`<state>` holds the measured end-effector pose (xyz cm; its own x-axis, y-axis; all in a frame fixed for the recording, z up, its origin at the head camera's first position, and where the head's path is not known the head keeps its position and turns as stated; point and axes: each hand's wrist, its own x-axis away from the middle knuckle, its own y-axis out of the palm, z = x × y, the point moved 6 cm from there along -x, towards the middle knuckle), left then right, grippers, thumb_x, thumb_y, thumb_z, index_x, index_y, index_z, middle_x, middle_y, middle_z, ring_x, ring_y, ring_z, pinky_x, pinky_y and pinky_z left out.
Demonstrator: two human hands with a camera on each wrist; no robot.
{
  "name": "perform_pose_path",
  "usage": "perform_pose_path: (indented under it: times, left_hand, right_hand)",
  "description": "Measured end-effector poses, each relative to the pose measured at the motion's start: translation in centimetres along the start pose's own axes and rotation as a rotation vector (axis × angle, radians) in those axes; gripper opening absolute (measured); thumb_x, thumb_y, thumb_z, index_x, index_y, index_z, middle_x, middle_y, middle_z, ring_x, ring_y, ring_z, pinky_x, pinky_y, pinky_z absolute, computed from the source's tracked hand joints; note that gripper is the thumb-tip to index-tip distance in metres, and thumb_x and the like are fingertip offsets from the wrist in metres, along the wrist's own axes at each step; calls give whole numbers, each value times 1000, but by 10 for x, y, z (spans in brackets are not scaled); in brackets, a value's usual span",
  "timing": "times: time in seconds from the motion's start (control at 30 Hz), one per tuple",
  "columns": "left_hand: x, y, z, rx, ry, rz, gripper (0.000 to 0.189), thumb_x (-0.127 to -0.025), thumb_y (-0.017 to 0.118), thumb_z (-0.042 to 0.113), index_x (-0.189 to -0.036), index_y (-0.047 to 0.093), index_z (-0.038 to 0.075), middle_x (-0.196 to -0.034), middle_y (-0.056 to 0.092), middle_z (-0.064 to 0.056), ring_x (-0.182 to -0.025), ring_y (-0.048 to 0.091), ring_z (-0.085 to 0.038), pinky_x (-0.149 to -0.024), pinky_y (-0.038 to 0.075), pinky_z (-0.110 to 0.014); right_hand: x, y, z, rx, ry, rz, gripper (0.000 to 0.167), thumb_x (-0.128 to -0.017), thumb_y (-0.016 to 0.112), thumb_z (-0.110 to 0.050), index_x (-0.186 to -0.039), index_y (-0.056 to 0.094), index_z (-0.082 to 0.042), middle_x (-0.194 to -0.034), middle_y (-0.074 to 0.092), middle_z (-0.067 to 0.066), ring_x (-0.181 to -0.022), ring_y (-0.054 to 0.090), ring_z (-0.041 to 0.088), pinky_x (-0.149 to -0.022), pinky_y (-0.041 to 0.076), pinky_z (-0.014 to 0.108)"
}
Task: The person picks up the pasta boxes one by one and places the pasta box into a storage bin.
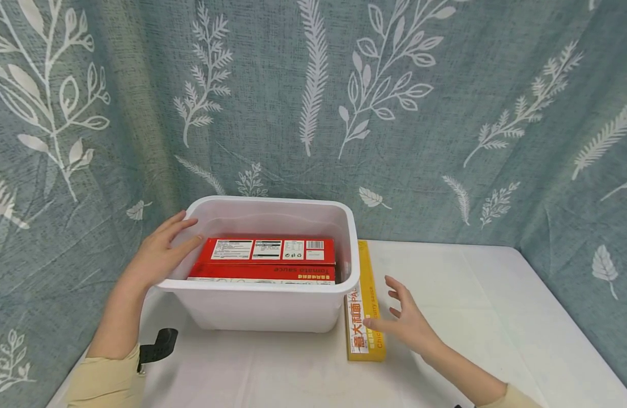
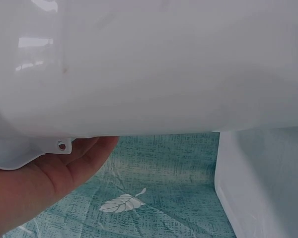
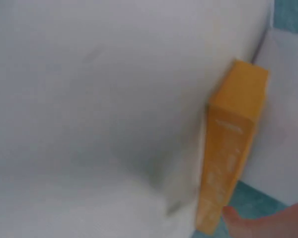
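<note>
A white plastic tub [image 1: 257,309] stands on the table with red cartons [image 1: 272,255] lying inside, one marked "Tomato sauce". My left hand [image 1: 160,252] rests on the tub's left rim, fingers and thumb spread over the edge; in the left wrist view the tub wall partly hides that hand [image 2: 64,166]. Along the tub's right side lies a yellow pasta box [image 1: 368,340] marked as curry sauce, its far part running behind the rim. Close over this box is my right hand [image 1: 410,323], thumb and fingers apart, holding nothing. The right wrist view is blurred, with a fingertip [image 3: 233,220] overlapping the box's end.
The white-covered table [image 1: 476,300] extends to the right and in front of the tub. A teal curtain [image 1: 272,113] with white leaf prints hangs behind and at both sides. A black strap piece [image 1: 160,345] sticks out from the left wrist.
</note>
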<state>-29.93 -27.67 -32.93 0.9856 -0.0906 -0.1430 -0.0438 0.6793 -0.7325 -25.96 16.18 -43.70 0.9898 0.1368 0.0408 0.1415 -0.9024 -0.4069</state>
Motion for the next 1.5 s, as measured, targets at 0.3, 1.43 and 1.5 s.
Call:
perform_pose_path:
  times: [0.3, 1.43, 1.5]
  left_hand:
    - [0, 0, 1, -3, -7, 1, 66, -101, 48, 40, -149, 34, -3, -160, 12, -23, -141, 13, -52, -101, 19, -75]
    - [0, 0, 0, -10, -5, 8, 65, -101, 48, 40, -149, 34, -3, -159, 13, -23, -141, 14, -53, -100, 19, -76]
    - [0, 1, 0, -7, -5, 6, 65, -101, 48, 39, -149, 34, -3, -159, 13, -23, -141, 14, -53, -100, 19, -76]
  right_hand:
    - [7, 18, 23, 47, 110, 22, 112, -67, 90, -34, -153, 22, -9, -156, 23, 17, -138, 31, 41, -108, 34, 53]
    - [9, 43, 25, 237, 62, 17, 130, -55, 92, -40, -152, 16, 2, -136, 42, 16, -119, 38, 31, -93, 38, 47]
    - [9, 42, 25, 230, 56, 26, 129, -56, 92, -38, -152, 17, 3, -132, 46, 15, -114, 41, 28, -92, 39, 44]
